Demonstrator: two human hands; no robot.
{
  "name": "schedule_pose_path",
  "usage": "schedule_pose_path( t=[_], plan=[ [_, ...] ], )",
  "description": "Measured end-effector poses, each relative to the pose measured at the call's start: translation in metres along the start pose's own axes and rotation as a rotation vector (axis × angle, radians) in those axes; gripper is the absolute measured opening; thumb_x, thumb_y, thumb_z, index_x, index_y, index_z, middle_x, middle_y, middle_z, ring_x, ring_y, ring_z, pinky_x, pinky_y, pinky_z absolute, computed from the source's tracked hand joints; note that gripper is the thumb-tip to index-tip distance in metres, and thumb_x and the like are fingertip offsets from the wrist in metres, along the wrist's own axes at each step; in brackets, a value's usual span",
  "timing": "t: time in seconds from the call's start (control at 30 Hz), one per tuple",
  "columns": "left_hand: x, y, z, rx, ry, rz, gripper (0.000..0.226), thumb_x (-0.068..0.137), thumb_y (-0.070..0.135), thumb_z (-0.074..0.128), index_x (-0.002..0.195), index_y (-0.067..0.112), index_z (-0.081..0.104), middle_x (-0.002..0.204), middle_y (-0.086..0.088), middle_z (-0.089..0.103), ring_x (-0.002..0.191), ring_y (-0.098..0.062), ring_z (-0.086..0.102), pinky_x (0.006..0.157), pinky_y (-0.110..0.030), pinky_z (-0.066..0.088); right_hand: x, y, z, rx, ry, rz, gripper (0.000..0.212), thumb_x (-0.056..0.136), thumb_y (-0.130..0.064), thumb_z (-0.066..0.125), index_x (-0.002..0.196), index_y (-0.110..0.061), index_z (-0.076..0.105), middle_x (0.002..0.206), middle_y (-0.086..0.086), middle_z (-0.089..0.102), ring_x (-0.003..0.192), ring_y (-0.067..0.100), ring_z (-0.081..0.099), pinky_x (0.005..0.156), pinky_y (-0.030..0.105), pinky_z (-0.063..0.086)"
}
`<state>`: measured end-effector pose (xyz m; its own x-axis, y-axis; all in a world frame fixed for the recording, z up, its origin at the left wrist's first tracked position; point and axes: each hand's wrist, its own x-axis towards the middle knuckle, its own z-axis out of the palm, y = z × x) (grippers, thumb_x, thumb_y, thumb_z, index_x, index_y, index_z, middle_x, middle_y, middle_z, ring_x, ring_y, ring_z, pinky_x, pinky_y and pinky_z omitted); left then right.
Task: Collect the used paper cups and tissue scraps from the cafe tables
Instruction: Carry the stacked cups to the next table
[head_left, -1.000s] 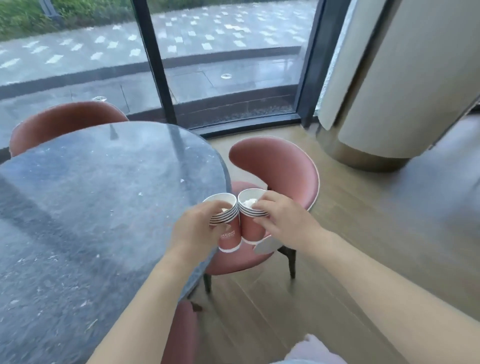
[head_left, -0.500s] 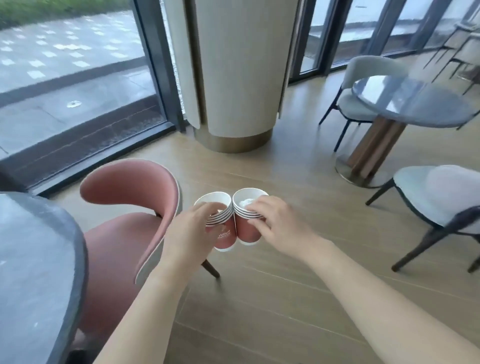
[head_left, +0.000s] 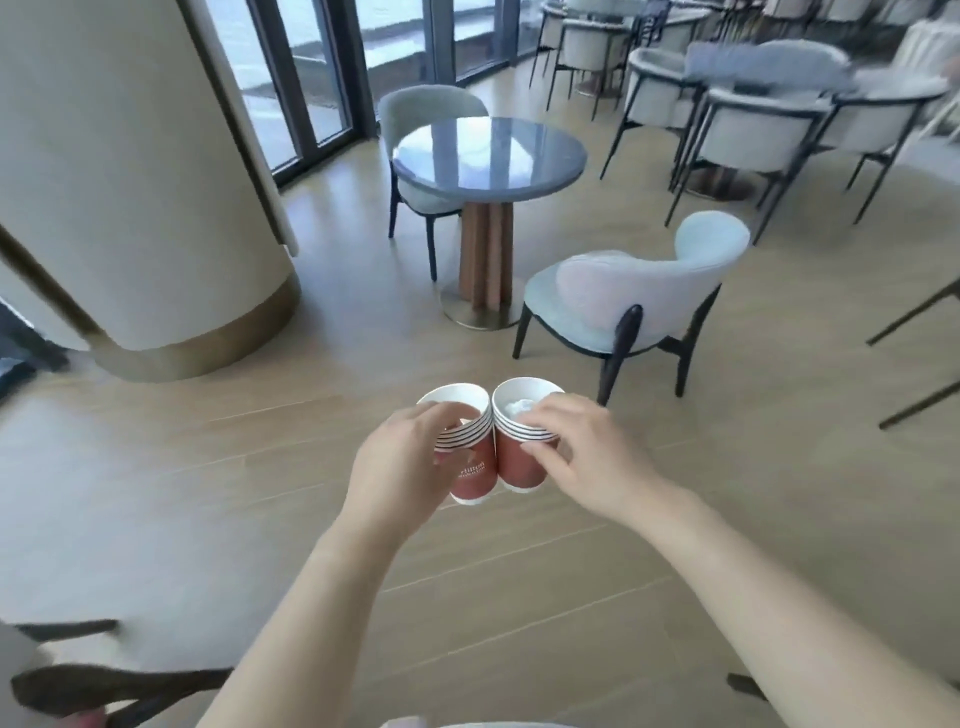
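Observation:
I hold two stacks of red paper cups with white striped rims side by side over the wooden floor. My left hand (head_left: 400, 462) grips the left cup stack (head_left: 470, 470), whose top cup looks empty. My right hand (head_left: 576, 457) grips the right cup stack (head_left: 517, 465), and white tissue scraps (head_left: 514, 406) lie inside its top cup. The two stacks touch each other.
A round grey table (head_left: 488, 156) on a wooden pedestal stands ahead, with a pale chair (head_left: 634, 306) in front of it and another (head_left: 431, 104) behind. More pale chairs (head_left: 753, 124) fill the far right. A wide cream column (head_left: 130, 182) rises at the left. Dark chair legs (head_left: 104, 680) show at the bottom left.
The view has swung right, away from the dark speckled table and pink chair, toward the column and the grey table. Both hands keep the cup stacks together in front of me.

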<state>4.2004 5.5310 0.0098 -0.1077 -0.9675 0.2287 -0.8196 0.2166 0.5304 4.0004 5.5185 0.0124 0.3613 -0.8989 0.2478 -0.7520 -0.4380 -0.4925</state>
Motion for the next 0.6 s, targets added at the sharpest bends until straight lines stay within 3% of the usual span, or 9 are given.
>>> schedule_pose_path(
  t=[0.2,0.37,0.6],
  plan=[
    [0.068,0.061,0.055,-0.054,-0.129,0.170,0.035,0.070,0.018,0.072,0.101,0.032,0.064,0.098,0.012,0.066,0.090,-0.017,0.060,0.068,-0.026,0.042,-0.016,0.076,-0.045,-0.001,0.138,0.194,0.026,0.079,-0.014,0.068,0.104,-0.019,0.068,0.106,-0.004,0.066,0.100,0.016,0.057,0.085,0.015,0.038],
    [0.128,0.101,0.105,-0.077,-0.213,0.280,0.035,0.069,0.017,0.073,0.101,0.029,0.065,0.098,0.008,0.067,0.090,-0.018,0.059,0.067,-0.023,0.037,-0.018,0.136,-0.070,-0.007,0.212,0.326,0.026,0.079,-0.014,0.068,0.104,-0.020,0.068,0.105,-0.005,0.066,0.099,0.017,0.058,0.085,0.027,0.047],
    [0.243,0.143,0.177,-0.119,-0.301,0.393,0.034,0.071,0.019,0.072,0.102,0.030,0.065,0.099,0.011,0.066,0.091,-0.014,0.057,0.065,-0.022,0.035,0.028,0.236,-0.112,-0.040,0.268,0.429,0.025,0.079,-0.014,0.067,0.103,-0.021,0.068,0.103,-0.008,0.065,0.098,0.013,0.058,0.084,0.026,0.047]
  ],
)
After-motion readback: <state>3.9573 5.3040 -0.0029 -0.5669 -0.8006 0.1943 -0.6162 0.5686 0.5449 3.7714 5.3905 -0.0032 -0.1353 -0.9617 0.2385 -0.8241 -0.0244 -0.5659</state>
